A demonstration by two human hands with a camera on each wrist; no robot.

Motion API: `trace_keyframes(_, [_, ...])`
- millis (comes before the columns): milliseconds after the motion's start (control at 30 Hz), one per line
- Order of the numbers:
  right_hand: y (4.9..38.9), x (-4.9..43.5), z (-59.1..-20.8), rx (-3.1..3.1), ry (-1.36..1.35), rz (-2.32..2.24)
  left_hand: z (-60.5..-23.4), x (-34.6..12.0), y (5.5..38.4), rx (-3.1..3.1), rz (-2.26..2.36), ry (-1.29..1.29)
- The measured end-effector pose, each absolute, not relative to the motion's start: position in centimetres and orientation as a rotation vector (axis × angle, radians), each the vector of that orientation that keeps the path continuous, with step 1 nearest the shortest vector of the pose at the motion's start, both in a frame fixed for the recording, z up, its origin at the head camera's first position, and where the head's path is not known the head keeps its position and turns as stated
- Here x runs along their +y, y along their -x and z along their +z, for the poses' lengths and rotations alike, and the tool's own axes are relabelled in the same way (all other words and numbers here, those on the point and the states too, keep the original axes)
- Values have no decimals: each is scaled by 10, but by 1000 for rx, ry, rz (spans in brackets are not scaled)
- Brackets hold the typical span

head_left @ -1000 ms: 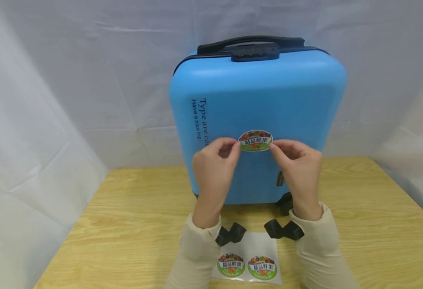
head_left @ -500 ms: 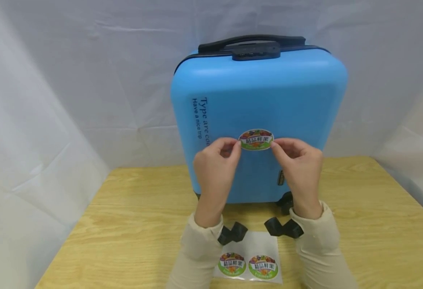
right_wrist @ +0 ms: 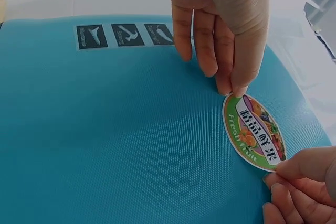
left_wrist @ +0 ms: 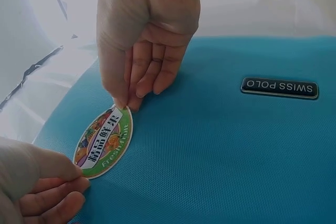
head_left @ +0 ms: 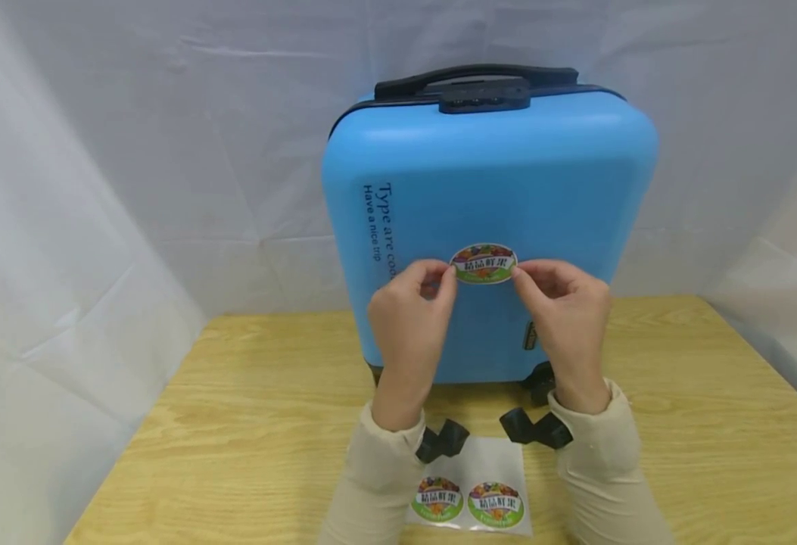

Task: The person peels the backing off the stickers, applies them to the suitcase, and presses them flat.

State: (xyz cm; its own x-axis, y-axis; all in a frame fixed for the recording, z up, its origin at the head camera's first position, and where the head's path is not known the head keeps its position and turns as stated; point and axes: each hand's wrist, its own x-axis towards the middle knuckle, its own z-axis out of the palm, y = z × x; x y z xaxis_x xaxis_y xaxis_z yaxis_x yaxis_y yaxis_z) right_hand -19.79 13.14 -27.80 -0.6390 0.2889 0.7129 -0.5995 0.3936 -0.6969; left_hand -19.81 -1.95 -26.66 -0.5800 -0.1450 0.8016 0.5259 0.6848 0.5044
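An oval fruit sticker [head_left: 484, 263] with a green lower edge is stretched level between both hands, in front of the blue suitcase [head_left: 493, 197]. My left hand [head_left: 413, 325] pinches its left end between thumb and index finger. At the opposite end, my right hand [head_left: 568, 322] pinches it the same way. Both wrist views show the sticker [left_wrist: 104, 142] lying very close to the ribbed shell; whether it touches throughout I cannot tell. The suitcase stands upright, black handle [head_left: 473, 76] on top.
A backing sheet [head_left: 490, 458] with two more fruit stickers lies on the wooden table [head_left: 255, 424] between the forearms. A badge [left_wrist: 280, 87] and printed pictograms [right_wrist: 126, 35] mark the shell. White cloth [head_left: 248, 151] hangs behind.
Both hands keep their pinch on the sticker and barely shift, the left hand slightly to the right. The suitcase and backing sheet stay put.
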Motion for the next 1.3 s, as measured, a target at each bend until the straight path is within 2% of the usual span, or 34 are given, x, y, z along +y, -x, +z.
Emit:
trace_keyframes(433, [197,129,-278,-1812,-246,1335,-265,-21,198,-1960,-923,305])
trace_keyframes(733, [197,127,-281,-1760,-241,1368,-267,-24,200,-1946,-1172,342])
trace_keyframes(1300, [198,130,-280,-1781,-247,1381,-261,-21,201,-1982,-1295,368])
